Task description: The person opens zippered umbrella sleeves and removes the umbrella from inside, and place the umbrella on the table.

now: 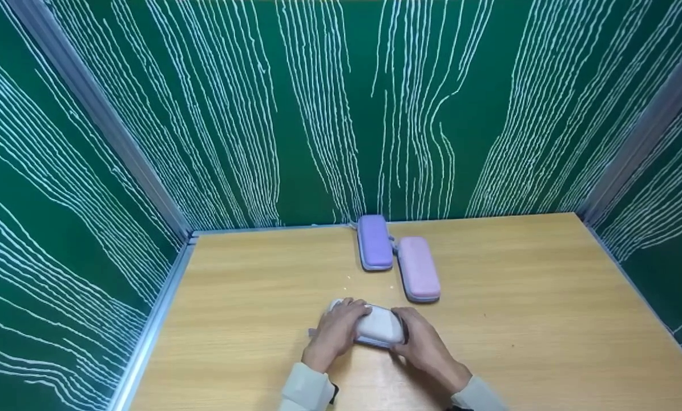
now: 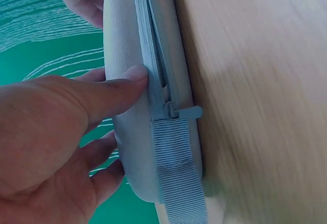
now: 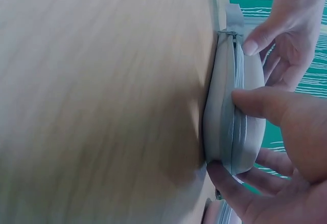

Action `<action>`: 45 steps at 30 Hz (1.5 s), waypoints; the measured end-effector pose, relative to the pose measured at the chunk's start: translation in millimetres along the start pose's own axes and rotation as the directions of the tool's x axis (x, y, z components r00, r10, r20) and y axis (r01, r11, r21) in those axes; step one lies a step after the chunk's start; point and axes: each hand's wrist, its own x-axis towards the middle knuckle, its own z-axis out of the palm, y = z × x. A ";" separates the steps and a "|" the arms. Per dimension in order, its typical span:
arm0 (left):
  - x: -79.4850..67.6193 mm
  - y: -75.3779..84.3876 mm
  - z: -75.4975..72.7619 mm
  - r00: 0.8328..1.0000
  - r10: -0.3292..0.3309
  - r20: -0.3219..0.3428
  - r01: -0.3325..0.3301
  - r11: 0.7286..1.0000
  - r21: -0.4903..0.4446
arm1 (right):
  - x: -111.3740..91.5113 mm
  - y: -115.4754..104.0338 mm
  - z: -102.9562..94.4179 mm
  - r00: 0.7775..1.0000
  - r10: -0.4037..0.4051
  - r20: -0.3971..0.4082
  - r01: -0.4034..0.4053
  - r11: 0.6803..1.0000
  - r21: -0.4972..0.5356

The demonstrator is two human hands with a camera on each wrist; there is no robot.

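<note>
A pale grey zippered pencil case (image 1: 379, 326) lies on the table in front of me, held between both hands. My left hand (image 1: 339, 328) grips its left part, thumb on the near side just above the zipper and fingers over the far side. My right hand (image 1: 427, 345) grips the right end, with the thumb against the zipper edge in the right wrist view. In the left wrist view the zipper pull (image 2: 188, 112) sits beside a ribbed fabric strap (image 2: 179, 152), and the zipper's teeth show in a narrow gap.
Beyond the hands lie a purple case (image 1: 375, 242) and a pink case (image 1: 419, 268), side by side on the wooden table (image 1: 249, 285). Green panels (image 1: 318, 188) with white wavy lines wall in the back and sides, joined by metal frame posts (image 1: 112, 120).
</note>
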 end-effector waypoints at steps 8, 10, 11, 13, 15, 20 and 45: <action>-6.9 1.2 9.2 0.981 -0.062 -0.185 0.076 0.995 0.069 | -4.3 -4.0 6.2 0.998 0.033 -0.062 -0.033 0.999 -0.013; -7.4 1.8 11.1 0.973 -0.110 -0.200 0.126 0.990 0.069 | -5.1 -4.8 7.6 0.997 0.040 -0.072 -0.042 0.999 -0.014; -7.7 2.2 11.7 0.970 -0.134 -0.202 0.149 0.987 0.062 | -5.4 -5.2 8.2 0.996 0.042 -0.076 -0.044 0.999 -0.015; -7.9 2.5 12.1 0.965 -0.169 -0.200 0.180 0.983 0.040 | -6.0 -5.7 9.2 0.996 0.041 -0.081 -0.043 0.999 -0.019; -7.8 2.4 11.9 0.964 -0.187 -0.190 0.194 0.981 0.014 | -6.6 -5.9 10.1 0.996 0.033 -0.078 -0.036 0.999 -0.031; -7.0 0.0 10.9 0.973 -0.170 -0.155 0.164 0.985 -0.052 | -9.1 -5.3 9.9 0.999 -0.024 -0.044 0.020 0.996 -0.089; -1.6 0.8 11.2 0.977 -0.193 -0.093 0.183 0.978 -0.102 | -15.3 -8.7 8.6 0.961 -0.271 0.056 0.275 0.917 -0.288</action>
